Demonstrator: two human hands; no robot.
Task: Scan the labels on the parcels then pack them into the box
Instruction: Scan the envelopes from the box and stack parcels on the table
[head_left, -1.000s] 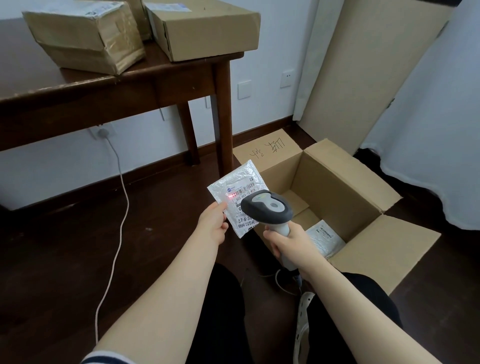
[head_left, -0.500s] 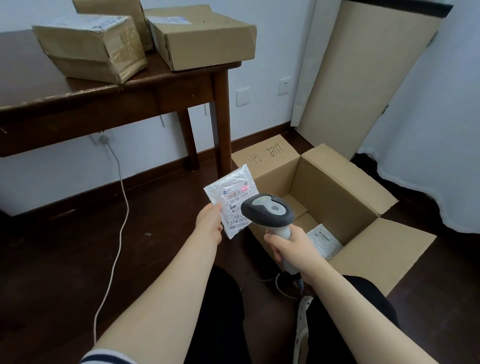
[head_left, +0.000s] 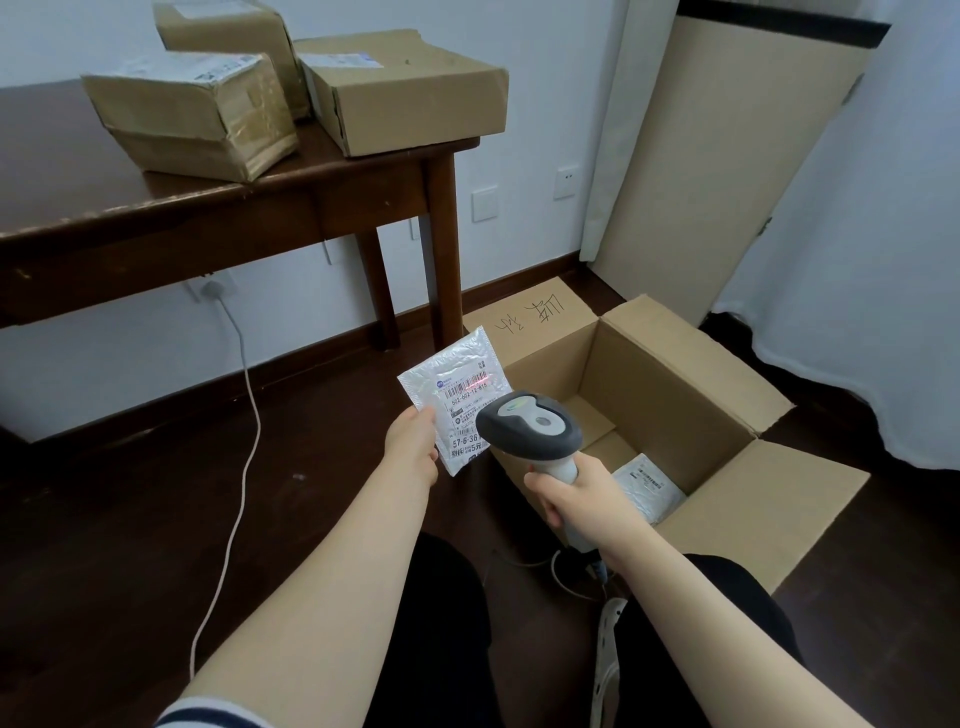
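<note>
My left hand (head_left: 414, 449) pinches the lower left edge of a small white padded parcel (head_left: 454, 387), label facing me. A red scan line lies across the barcode near the label's top. My right hand (head_left: 579, 493) grips the handle of a grey and white barcode scanner (head_left: 530, 428), whose head points at the label and covers its lower right corner. Behind them an open cardboard box (head_left: 670, 384) stands on the floor, flaps spread. Another white parcel (head_left: 647, 486) lies flat on the box's bottom, near side.
A dark wooden table (head_left: 208, 208) at the upper left carries three cardboard parcels (head_left: 192, 111). A white cable (head_left: 244, 441) runs from a wall socket across the dark floor. A tall cardboard sheet (head_left: 717, 156) leans on the wall, and a white curtain (head_left: 883, 260) hangs on the right.
The camera has tilted slightly, so everything sits lower in view. The red scan line has shifted from the label's left part to its upper right barcode. Both hands keep their holds.
</note>
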